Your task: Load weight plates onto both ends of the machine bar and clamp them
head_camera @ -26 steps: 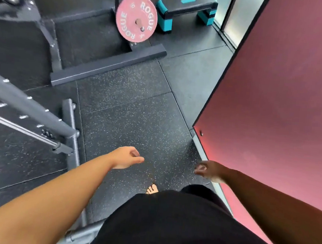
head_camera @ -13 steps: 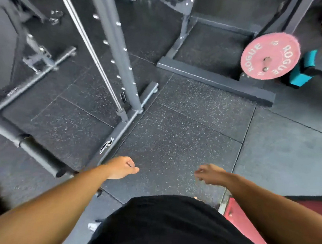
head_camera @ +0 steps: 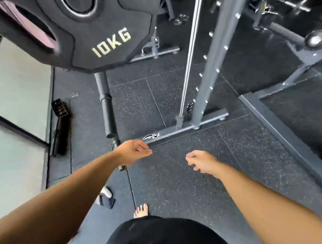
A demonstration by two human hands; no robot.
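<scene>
Upper left, one 10KG plate (head_camera: 98,26), two hands (head_camera: 132,151) (head_camera: 201,161) loosely curled

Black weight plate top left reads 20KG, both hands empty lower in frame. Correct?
No: the head view shows the black weight plate marked 10KG, not 20KG. The rest holds: the left hand and right hand are lower in frame, fingers loosely curled, holding nothing.

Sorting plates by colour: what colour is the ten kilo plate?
The 10KG plate is black with pale lettering, head view.
</scene>
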